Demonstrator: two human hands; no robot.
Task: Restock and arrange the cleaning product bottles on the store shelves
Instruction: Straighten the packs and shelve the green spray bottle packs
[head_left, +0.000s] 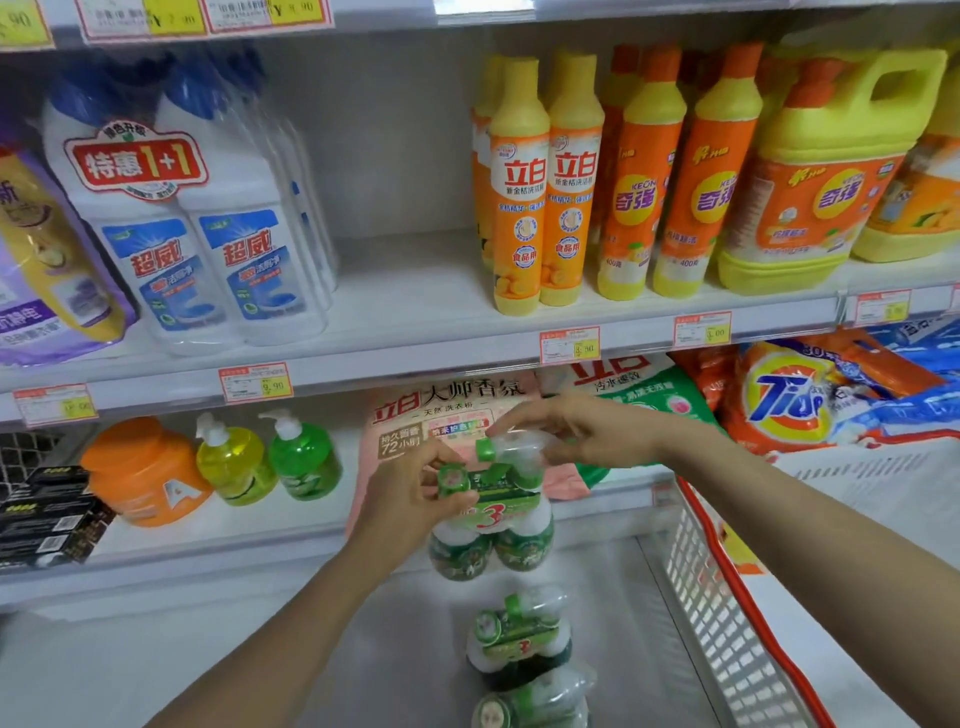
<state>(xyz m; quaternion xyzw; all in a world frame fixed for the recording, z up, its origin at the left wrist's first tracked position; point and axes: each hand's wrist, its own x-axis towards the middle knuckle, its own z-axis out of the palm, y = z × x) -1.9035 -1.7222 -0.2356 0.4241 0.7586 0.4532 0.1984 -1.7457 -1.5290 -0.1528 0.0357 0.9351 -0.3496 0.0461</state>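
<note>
Just in front of the pink detergent bag (410, 415), the wrapped green bottle pack (493, 525) hangs upright, off any shelf. Below the bag, two spare packs (519, 634) lie in a row. Left hand (410, 499) grips the held pack's cap end, fingers curled; right hand (576, 426) pinches its top wrap.

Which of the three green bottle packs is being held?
The topmost pack, gripped by the left hand with the right hand pinching its top. The other two packs lie lower down, untouched.
</note>
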